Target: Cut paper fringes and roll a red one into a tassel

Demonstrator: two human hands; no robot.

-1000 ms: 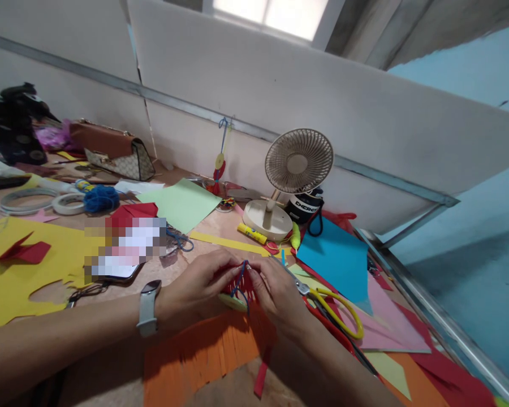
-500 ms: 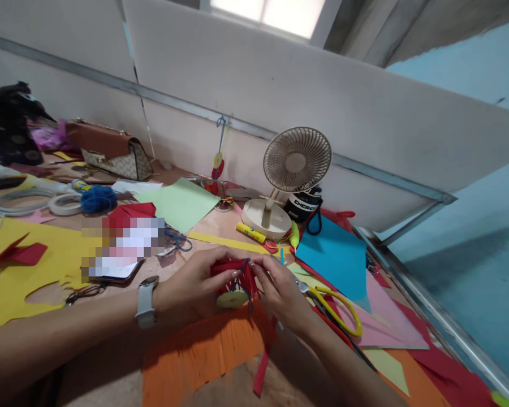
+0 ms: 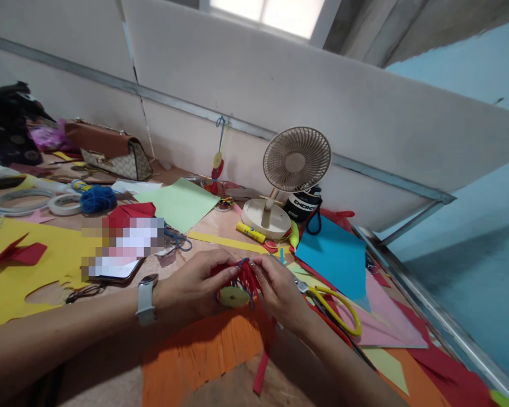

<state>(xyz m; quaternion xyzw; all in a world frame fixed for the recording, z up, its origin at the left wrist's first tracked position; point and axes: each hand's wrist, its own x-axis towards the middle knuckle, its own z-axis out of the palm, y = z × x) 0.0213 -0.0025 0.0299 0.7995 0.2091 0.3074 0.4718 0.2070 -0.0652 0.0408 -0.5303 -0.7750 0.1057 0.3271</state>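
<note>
Between my hands, low in the middle of the head view, is a red paper tassel [image 3: 249, 278] cut into thin strips, with blue string at its top. My left hand [image 3: 203, 280] closes on its left side, thumb and fingers pinching near the string. My right hand [image 3: 279, 288] pinches the top right of the same tassel. Below my left fingers hangs a pale yellow paper disc [image 3: 234, 297] with a small centre hole, blue string beside it. Under both hands lies a fringed orange paper sheet [image 3: 207, 350], and a loose red strip [image 3: 262, 367] rests over its right side.
Yellow-handled scissors [image 3: 339, 311] lie right of my right hand. A small fan [image 3: 275, 217] stands behind, a glue stick [image 3: 250, 232] at its base. A phone [image 3: 114, 271], blue yarn [image 3: 98, 199], tape rolls [image 3: 64, 204] and a handbag [image 3: 110, 150] are to the left. Blue paper [image 3: 335, 260] lies right.
The red strips now show more spread out between my fingers, and the disc faces the camera a little more. My hands stay in nearly the same place.
</note>
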